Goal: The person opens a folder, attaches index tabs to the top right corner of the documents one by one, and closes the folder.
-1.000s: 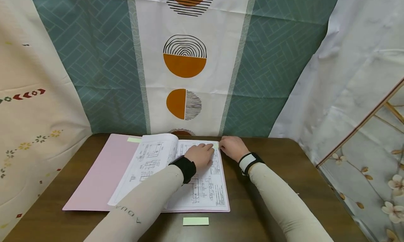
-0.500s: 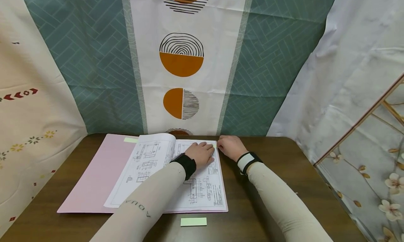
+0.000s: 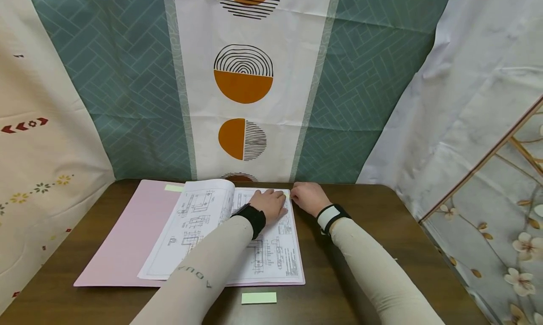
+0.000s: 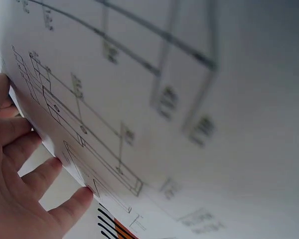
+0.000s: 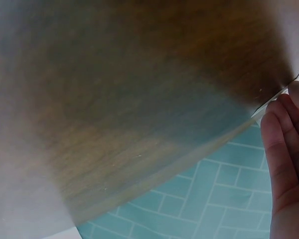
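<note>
A bound set of technical drawings lies turned open on the dark table. My left hand rests on the upper part of its right page, fingers extended; in the left wrist view those fingers lie spread on the paper. At the page's top right corner shows a small pale green sticky note, partly hidden between the hands. My right hand is at its outer end, thumb and fingertips brought together at the page edge. The right wrist view shows these fingers pinching at that edge.
The pink cover lies flat to the left, with another green sticky note near its top. A green sticky pad lies on the table in front. A patterned curtain hangs behind the table.
The head view has shifted slightly, moving the scene left. Relative to the page, both hands stay nearly in place, with slight finger movement at the corner.
</note>
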Motion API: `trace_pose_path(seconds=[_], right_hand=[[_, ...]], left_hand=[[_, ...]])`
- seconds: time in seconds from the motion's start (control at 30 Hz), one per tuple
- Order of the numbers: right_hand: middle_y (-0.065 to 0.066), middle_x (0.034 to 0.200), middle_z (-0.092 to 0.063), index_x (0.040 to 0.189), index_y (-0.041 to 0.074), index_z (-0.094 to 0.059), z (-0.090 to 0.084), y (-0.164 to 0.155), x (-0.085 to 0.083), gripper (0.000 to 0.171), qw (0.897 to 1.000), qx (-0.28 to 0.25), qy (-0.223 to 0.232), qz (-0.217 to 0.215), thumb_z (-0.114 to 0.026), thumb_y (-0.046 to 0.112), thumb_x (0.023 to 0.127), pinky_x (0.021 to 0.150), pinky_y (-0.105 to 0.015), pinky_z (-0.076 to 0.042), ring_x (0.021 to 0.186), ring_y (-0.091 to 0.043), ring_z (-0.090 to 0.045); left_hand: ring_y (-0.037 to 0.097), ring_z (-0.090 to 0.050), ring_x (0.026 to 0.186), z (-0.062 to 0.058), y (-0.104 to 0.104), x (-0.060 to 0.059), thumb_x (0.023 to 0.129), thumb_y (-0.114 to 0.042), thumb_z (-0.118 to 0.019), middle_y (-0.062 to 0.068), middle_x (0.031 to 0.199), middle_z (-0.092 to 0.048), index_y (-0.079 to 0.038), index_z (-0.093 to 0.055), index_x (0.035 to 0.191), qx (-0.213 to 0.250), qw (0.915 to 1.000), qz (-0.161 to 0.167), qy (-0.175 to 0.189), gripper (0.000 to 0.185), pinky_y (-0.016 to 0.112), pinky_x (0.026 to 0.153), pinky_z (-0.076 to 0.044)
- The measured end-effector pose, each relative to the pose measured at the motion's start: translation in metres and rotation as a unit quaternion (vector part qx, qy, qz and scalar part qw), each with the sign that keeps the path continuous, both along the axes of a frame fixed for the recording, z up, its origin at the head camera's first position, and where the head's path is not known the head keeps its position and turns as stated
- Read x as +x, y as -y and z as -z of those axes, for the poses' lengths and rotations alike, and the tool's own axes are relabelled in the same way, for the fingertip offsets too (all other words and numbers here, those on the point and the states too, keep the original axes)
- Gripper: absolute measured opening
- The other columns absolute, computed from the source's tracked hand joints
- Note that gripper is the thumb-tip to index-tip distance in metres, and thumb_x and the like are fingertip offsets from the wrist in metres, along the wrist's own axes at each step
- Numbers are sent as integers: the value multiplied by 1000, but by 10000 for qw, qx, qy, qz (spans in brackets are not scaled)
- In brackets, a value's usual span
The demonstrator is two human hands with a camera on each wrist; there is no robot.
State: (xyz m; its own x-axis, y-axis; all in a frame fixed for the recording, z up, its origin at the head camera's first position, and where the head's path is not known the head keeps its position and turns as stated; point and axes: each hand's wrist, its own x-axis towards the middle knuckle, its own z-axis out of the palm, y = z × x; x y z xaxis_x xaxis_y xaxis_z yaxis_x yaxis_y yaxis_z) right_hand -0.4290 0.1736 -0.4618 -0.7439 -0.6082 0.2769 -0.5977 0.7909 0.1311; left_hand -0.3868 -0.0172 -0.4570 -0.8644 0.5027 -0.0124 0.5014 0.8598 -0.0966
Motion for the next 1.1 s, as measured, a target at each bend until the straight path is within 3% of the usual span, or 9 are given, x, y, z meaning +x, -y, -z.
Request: trace_pose_path(seconds=[0.17,0.33,0.47,0.73,0.93,1.1], right_hand=[[-1,93,-75,99,13,-87,-1,-1,0,6,10000,-21,46,-55,-83,8,99,79,-40,-61,82,-19,-73],[0,90,-71,98,13,-86,-2,-5,1,7,9999,-130,-62,-26,-84,6,98,77,-41,-61,81,-20,-72],[0,90,-71,99,12,-87,-1,-5,2,8,9998,-221,-22,-17,-84,5,98,78,-41,-61,81,-20,-72],[-1,91,-73,98,12,-87,2,-3,2,7,9995,-277,-14,-125,-84,5,98,77,-41,-61,81,-19,-72],[0,92,-73,97,14,-86,2,-2,0,7,9997,-213,-29,-80,-84,7,98,77,-39,-61,80,-18,-71],[0,93,-74,98,14,-86,2,-3,-1,7,9998,-192,20,-32,-83,7,99,77,-39,-61,82,-17,-71]], left_hand=[[25,-50,152,3,-1,2,116,-51,-53,-1,166,-54,-17,-56,162,-131,9998,-19,-160,57,54,115,-48],[24,-50,151,9,1,4,117,-49,-52,1,163,-56,-16,-57,161,-409,9968,506,-474,56,51,114,-50],[25,-49,152,6,2,10,117,-49,-51,1,163,-56,-15,-56,162,-478,9952,711,-479,57,52,116,-48],[27,-51,151,-10,3,18,116,-47,-55,3,165,-55,-14,-55,162,-148,9990,384,-166,58,52,116,-48],[26,-53,148,-12,0,16,114,-49,-57,1,164,-56,-15,-57,161,-96,9996,92,-240,58,51,114,-49],[27,-51,151,-13,-4,15,114,-50,-56,1,166,-54,-15,-55,163,-27,9999,-144,-85,60,53,118,-46]])
